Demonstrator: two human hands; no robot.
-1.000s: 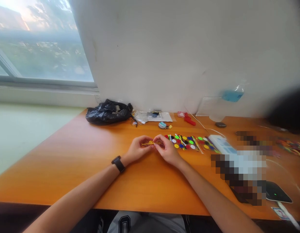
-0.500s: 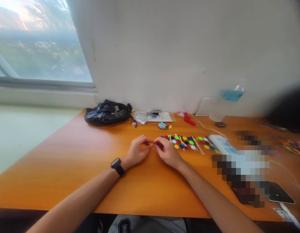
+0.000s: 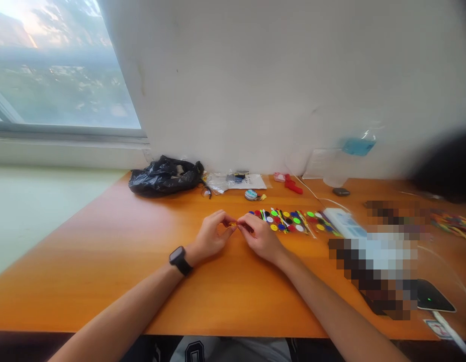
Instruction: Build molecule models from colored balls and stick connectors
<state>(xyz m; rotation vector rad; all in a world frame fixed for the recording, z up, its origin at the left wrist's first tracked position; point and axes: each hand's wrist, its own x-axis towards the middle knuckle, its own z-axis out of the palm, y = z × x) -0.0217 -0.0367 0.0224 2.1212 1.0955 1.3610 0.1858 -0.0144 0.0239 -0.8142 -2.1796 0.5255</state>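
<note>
My left hand (image 3: 214, 235), with a black watch (image 3: 180, 260) on its wrist, is closed in a pinch. Between its fingertips sits a small yellow piece (image 3: 233, 225), too small to make out its kind. My right hand (image 3: 263, 238) meets it from the other side, thumb and forefinger pinched at the same piece. The fingertips of both hands nearly touch, hiding most of it. Just beyond my right hand lies a spread of coloured round discs (image 3: 274, 228) in yellow, red, blue, green and white, with thin strips (image 3: 283, 221) among them.
A black plastic bag (image 3: 165, 176) and clear packaging (image 3: 251, 181) lie along the wall. Nearer are a round tin (image 3: 251, 195) and a red item (image 3: 293, 185). A white power strip (image 3: 344, 223) with cables and a dark device (image 3: 434, 295) occupy the right side; part there is blurred out.
Both hands keep their pinch at nearly the same spot. Slightly less of the yellow piece shows between the fingertips. The whole view has shifted a little.
</note>
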